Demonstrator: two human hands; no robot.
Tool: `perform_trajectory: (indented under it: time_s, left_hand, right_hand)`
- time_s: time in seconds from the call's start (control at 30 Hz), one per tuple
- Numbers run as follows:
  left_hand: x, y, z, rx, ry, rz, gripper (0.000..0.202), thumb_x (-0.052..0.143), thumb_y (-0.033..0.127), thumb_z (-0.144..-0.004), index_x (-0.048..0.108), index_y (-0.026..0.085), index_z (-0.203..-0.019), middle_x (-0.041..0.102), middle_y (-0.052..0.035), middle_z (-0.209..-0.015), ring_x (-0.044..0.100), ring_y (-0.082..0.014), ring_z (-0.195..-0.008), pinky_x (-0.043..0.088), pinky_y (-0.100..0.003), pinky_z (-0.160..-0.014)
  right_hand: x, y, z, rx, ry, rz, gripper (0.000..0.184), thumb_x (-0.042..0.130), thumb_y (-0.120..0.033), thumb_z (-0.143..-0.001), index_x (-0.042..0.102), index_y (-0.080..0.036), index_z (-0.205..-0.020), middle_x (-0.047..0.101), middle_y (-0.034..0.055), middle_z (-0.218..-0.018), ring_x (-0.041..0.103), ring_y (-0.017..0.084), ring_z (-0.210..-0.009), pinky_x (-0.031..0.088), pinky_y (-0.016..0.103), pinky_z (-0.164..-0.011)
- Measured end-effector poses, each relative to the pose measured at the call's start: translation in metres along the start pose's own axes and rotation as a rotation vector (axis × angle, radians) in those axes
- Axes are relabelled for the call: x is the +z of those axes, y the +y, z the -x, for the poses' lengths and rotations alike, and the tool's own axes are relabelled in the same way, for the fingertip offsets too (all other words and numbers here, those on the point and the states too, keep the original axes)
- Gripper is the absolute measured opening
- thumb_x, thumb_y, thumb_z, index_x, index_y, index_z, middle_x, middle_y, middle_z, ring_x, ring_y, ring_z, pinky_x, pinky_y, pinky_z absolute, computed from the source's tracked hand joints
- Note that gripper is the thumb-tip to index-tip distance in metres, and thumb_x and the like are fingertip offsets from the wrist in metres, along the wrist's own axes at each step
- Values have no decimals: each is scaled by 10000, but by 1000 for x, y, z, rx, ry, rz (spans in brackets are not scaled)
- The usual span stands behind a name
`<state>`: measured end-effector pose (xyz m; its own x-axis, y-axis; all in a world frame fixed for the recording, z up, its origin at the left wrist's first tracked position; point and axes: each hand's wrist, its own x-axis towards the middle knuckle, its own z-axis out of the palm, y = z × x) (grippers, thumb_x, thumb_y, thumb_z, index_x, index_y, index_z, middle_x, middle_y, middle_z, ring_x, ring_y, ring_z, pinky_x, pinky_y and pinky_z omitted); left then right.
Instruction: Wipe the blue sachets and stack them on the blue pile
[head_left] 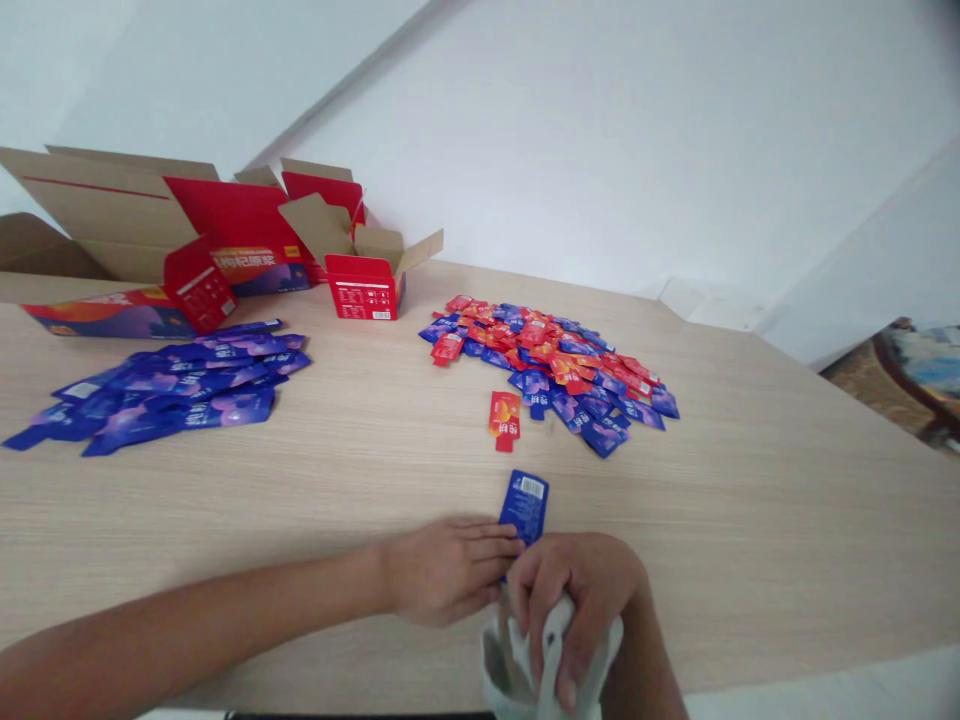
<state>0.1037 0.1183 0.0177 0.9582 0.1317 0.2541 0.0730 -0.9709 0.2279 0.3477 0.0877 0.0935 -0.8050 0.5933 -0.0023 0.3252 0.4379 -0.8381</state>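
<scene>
A dark blue sachet (524,504) with a white barcode label lies on the table in front of me. My left hand (454,570) reaches in from the left, fingers stretched out, with the tips resting on the sachet's lower left edge. Bent over the near end of that sachet, my right hand (581,595) has its fingers closed on a whitish cloth (551,640). The sachet's lower end is hidden by my hands. Just beyond it a red-orange sachet (505,415) lies alone.
A mixed heap of red and blue sachets (555,350) lies farther back. At left, blue sachets (180,385) are piled before an open large carton (112,310). A smaller open red box (364,285) stands by the wall. The wooden table (750,520) extends right.
</scene>
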Motion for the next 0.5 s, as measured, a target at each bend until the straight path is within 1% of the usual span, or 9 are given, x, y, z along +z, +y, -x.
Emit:
perform_trajectory:
  time_s: [0.03, 0.07, 0.1, 0.2, 0.27, 0.37, 0.43, 0.5]
  left_hand:
    - [-7, 11, 16, -24, 3, 9, 432, 473, 325, -1050, 542, 181, -1451, 584, -64, -1516, 408, -186, -1506, 289, -336, -1283]
    - [-14, 21, 31, -63, 9, 29, 407, 484, 308, -1044, 558, 191, -1427, 609, -59, -1489, 413, -184, -1503, 295, -340, -1283]
    - [-21, 31, 45, -108, 13, 45, 394, 504, 292, -1034, 566, 200, -1412, 633, -56, -1459, 428, -182, -1494, 304, -345, -1281]
    - [-38, 56, 81, -242, 14, 49, 466, 561, 254, -995, 528, 228, -1459, 667, -35, -1410, 479, -174, -1457, 323, -354, -1282]
    - [-41, 69, 99, -308, 1, -12, 505, 569, 242, -982, 517, 260, -1484, 648, -16, -1438, 473, -179, -1462, 337, -366, -1283]
    - [-33, 85, 120, -340, 15, -171, 482, 567, 255, -981, 563, 287, -1463, 604, 1, -1492, 459, -209, -1475, 408, -387, -1249]
    - [-22, 94, 130, -334, 59, -272, 498, 583, 314, -981, 562, 264, -1476, 580, -22, -1517, 497, -237, -1447, 486, -389, -1188]
    - [-10, 101, 137, -338, 110, -336, 549, 605, 370, -974, 541, 228, -1500, 555, -61, -1536, 541, -262, -1409, 543, -392, -1126]
  right_hand:
    - [-2, -4, 2, -20, -91, -100, 638, 675, -858, -715, 821, -245, -814, 751, 38, -822, 724, 169, -762, 570, 264, -719]
    - [-4, -8, 3, -33, -153, -188, 569, 673, -788, -795, 829, -246, -871, 759, 45, -886, 726, 171, -797, 572, 283, -765]
    - [-4, -10, 3, -24, -148, -245, 508, 698, -726, -825, 832, -244, -913, 757, 48, -930, 723, 174, -821, 569, 297, -790]
    - [0, -8, -2, 68, 100, -261, 416, 800, -617, -791, 822, -224, -927, 723, 33, -921, 689, 172, -794, 550, 284, -734]
    - [4, -2, -9, 118, 242, -228, 381, 797, -572, -814, 800, -207, -926, 700, 24, -905, 668, 173, -802, 531, 271, -713]
    - [10, 10, -19, 166, 391, -155, 349, 760, -539, -862, 761, -195, -916, 674, 7, -886, 634, 161, -802, 493, 253, -708]
    - [13, 18, -26, 214, 480, -111, 357, 729, -543, -888, 737, -186, -894, 649, -8, -846, 598, 144, -752, 449, 236, -655]
    - [15, 25, -31, 266, 593, -56, 385, 705, -561, -900, 697, -181, -835, 608, -24, -775, 554, 133, -696, 405, 231, -604]
